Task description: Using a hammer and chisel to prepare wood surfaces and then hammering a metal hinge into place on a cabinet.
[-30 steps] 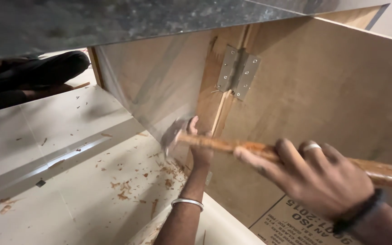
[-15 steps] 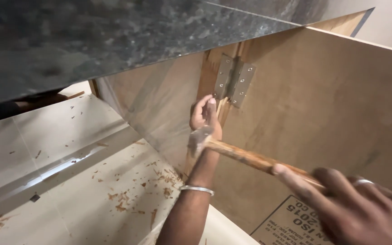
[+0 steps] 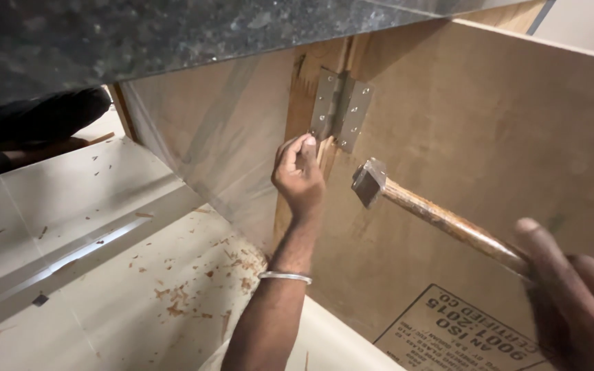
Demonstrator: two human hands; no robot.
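Left hand [image 3: 298, 173] is pinching something tiny right under the metal hinge [image 3: 339, 108] on the plywood door [image 3: 489, 158], while the right hand [image 3: 579, 295] grips a wooden-handled hammer [image 3: 421, 206] just beside it.

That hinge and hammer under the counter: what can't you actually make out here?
- Head view: whatever the left hand pinches below the hinge is hidden by its fingers.
- Right hand is blurred and cut off by the frame's edge; its grip on the hammer is unclear.
- Hinge screws are too small.
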